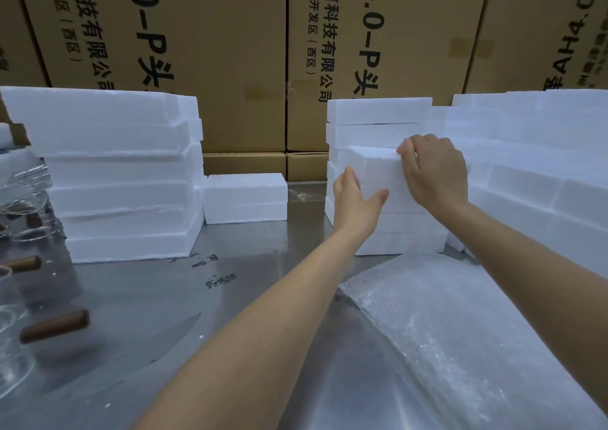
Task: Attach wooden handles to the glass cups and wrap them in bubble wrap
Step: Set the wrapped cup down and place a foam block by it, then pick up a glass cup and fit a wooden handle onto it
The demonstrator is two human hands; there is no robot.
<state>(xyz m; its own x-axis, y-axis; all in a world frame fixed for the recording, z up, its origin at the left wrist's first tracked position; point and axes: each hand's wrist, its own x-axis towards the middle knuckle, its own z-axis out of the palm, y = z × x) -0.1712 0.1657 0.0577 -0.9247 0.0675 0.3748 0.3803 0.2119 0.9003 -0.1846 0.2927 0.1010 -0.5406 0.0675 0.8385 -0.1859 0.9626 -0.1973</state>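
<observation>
Both my hands are on a white foam box [378,170] that sits in the stack at the back right. My right hand [434,173] grips its top right corner with curled fingers. My left hand [357,199] presses against its left end, fingers behind it and thumb spread in front. Two brown wooden handles [54,326] [24,263] lie on the steel table [263,265] at the left. Clear glass cups [13,364] stand at the left edge, blurred. A pile of bubble wrap [444,331] lies at the front right.
A tall stack of foam boxes [115,173] rises at the back left, with one lone box [245,198] beside it. More foam boxes [533,173] fill the right side. Cardboard cartons [230,51] wall off the back. More glassware [26,186] sits at the far left.
</observation>
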